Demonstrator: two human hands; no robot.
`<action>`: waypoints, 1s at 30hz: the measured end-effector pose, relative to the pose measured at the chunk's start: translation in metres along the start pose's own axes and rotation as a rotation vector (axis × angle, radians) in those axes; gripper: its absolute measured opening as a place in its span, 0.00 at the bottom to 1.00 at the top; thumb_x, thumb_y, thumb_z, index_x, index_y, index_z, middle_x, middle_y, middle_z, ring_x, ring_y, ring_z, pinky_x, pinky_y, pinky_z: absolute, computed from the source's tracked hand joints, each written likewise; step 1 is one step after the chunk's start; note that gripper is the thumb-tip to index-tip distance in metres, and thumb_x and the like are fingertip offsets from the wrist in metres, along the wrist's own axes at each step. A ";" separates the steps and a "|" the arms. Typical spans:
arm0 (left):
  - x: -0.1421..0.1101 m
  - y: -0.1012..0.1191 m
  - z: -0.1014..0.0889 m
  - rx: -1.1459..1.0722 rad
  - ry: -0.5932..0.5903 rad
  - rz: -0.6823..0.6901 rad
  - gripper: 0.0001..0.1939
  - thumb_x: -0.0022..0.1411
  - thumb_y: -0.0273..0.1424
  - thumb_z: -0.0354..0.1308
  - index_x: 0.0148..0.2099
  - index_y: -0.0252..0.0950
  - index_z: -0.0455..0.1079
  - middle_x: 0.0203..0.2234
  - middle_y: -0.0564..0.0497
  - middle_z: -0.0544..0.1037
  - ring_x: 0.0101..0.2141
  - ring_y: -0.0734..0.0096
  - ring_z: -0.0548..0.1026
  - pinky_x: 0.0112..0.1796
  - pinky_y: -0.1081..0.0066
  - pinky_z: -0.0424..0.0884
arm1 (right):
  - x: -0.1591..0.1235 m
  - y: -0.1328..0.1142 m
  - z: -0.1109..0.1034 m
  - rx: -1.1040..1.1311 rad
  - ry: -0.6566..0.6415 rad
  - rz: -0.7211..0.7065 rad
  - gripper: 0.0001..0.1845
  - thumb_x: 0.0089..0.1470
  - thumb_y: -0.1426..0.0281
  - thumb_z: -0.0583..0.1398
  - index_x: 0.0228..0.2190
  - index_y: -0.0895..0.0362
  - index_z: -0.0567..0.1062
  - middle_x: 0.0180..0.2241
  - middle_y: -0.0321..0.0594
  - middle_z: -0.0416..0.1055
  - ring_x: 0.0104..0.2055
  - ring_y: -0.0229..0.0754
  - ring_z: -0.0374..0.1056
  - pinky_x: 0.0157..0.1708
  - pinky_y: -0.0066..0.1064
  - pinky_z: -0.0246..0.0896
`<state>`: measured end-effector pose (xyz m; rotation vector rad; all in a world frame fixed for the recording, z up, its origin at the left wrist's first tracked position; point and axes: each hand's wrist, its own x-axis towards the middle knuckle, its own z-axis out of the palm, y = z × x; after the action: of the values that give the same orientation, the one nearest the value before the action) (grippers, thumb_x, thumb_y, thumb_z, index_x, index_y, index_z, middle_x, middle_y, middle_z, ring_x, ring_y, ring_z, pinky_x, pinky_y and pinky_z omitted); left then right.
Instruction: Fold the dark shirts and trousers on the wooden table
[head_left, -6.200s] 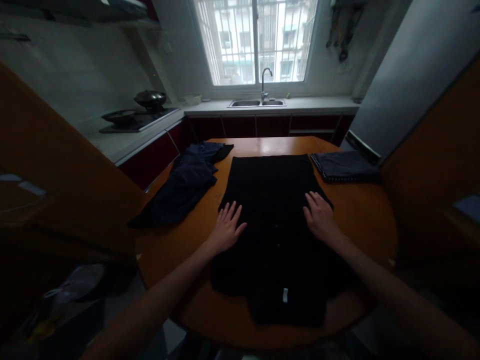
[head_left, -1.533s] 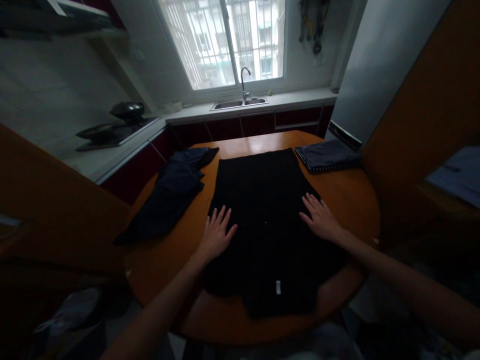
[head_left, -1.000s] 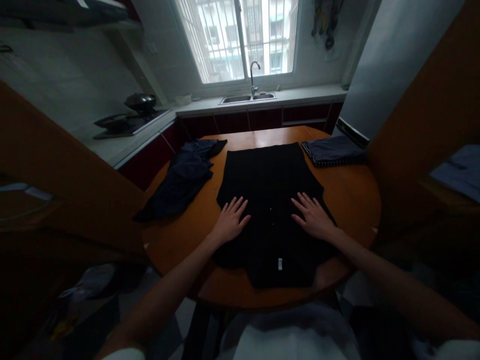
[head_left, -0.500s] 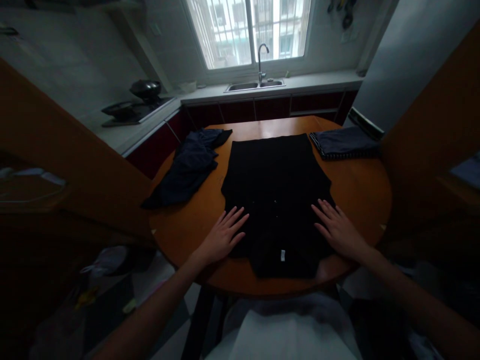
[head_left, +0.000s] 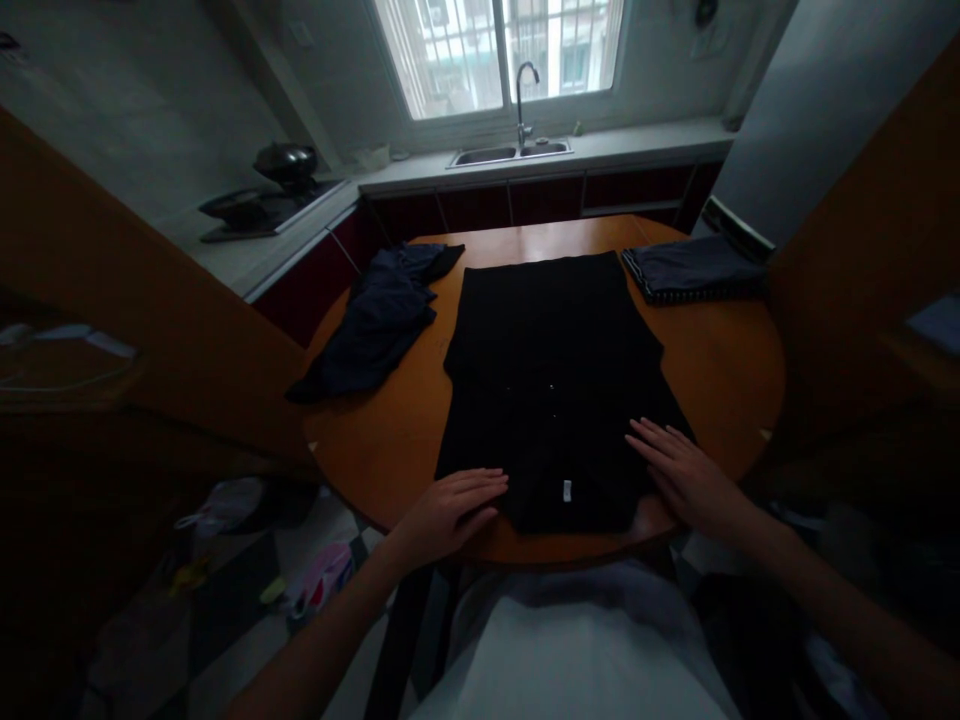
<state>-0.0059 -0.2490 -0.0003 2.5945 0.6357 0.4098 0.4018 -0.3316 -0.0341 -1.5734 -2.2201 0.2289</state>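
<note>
A black short-sleeved shirt [head_left: 551, 330] lies spread flat on the round wooden table [head_left: 727, 390], its collar and small white label towards me. My left hand [head_left: 454, 508] rests at the shirt's near left edge, fingers stretched out over the fabric and the thumb a little apart. On the near right sleeve lies my right hand [head_left: 679, 468], fingers extended, palm down. Neither hand grips the cloth. Small light specks, perhaps buttons, show on the shirt's front.
A crumpled dark blue garment [head_left: 375, 320] lies on the table's left side. Folded dark clothes [head_left: 694, 270] are stacked at the right. Beyond stand a counter with a sink [head_left: 510, 153] and a stove with a wok [head_left: 286, 165]. A pink item [head_left: 330, 575] sits on the floor.
My left hand has slid down the shirt towards its near left edge, fingers now pointing more to the right. My right hand has moved slightly nearer to me. The view has tilted down a little.
</note>
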 end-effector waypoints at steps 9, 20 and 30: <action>0.014 0.016 0.001 0.013 -0.166 0.045 0.50 0.55 0.15 0.50 0.77 0.42 0.39 0.74 0.47 0.46 0.71 0.59 0.48 0.67 0.52 0.57 | 0.001 -0.027 -0.023 0.103 -0.184 -0.171 0.45 0.56 0.67 0.64 0.70 0.47 0.54 0.72 0.43 0.48 0.73 0.54 0.44 0.69 0.58 0.43; 0.021 0.009 0.008 0.051 -0.137 0.081 0.36 0.70 0.23 0.53 0.75 0.45 0.48 0.70 0.47 0.59 0.68 0.63 0.59 0.66 0.56 0.62 | -0.001 -0.022 -0.001 0.120 -0.030 -0.260 0.31 0.58 0.78 0.58 0.61 0.50 0.69 0.62 0.45 0.69 0.68 0.50 0.60 0.65 0.56 0.55; 0.018 0.004 0.012 0.073 -0.006 0.154 0.27 0.71 0.25 0.54 0.70 0.40 0.59 0.63 0.42 0.70 0.63 0.61 0.68 0.60 0.60 0.71 | 0.004 -0.023 -0.001 0.258 0.034 -0.173 0.24 0.58 0.78 0.56 0.54 0.51 0.75 0.53 0.45 0.77 0.61 0.49 0.69 0.62 0.53 0.61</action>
<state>0.0158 -0.2472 -0.0059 2.7232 0.4576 0.4351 0.3813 -0.3365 -0.0241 -1.2342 -2.1847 0.4156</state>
